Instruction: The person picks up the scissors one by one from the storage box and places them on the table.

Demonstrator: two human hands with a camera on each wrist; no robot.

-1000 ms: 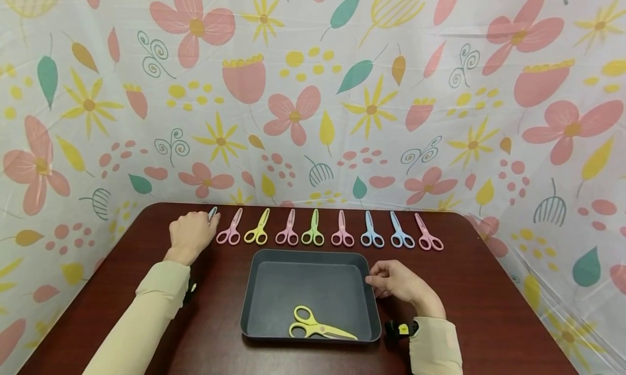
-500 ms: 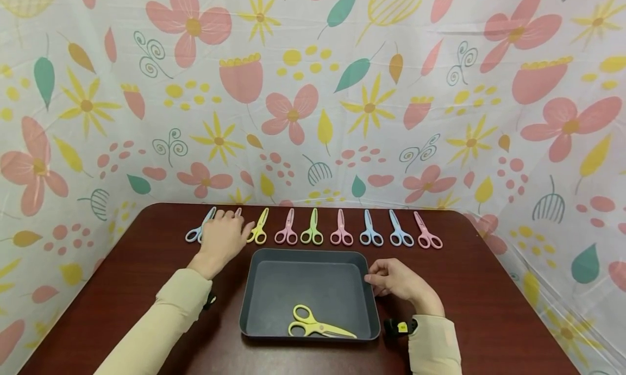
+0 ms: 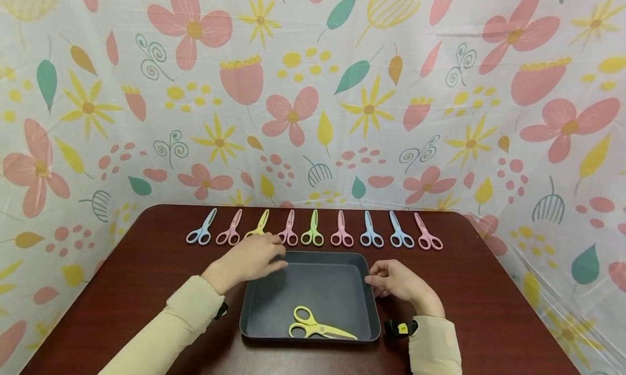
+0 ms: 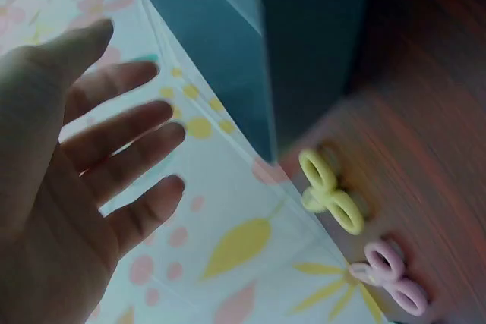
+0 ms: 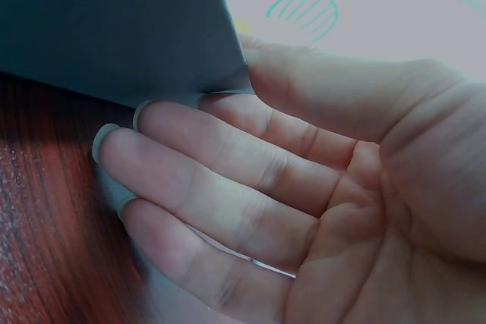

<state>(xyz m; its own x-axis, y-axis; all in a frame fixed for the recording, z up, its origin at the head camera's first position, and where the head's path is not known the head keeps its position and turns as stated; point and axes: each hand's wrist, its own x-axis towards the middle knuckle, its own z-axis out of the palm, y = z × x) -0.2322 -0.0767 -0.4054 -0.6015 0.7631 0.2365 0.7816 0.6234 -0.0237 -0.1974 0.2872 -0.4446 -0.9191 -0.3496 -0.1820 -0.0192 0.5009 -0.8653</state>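
Observation:
My left hand hovers over the far left corner of the dark grey tray, holding nothing. In the left wrist view its fingers are spread and relaxed, apart from the tray's wall. Partly behind this hand lie yellow scissors and pink scissors. My right hand holds the tray's right rim, thumb on the edge and fingers against the outer wall, as the right wrist view shows. Inside the tray, near its front, lies a pair of yellow-handled scissors, points to the right.
Along the table's far edge lies a row of scissors, blades pointing away, among them blue scissors, green scissors and pink scissors. Behind the dark red wooden table hangs a flower-patterned curtain.
My left hand has moved right from the leftmost blue scissors, past the pink and yellow ones, to the tray's far left corner. The scissors lie where they were. My right hand stays put.

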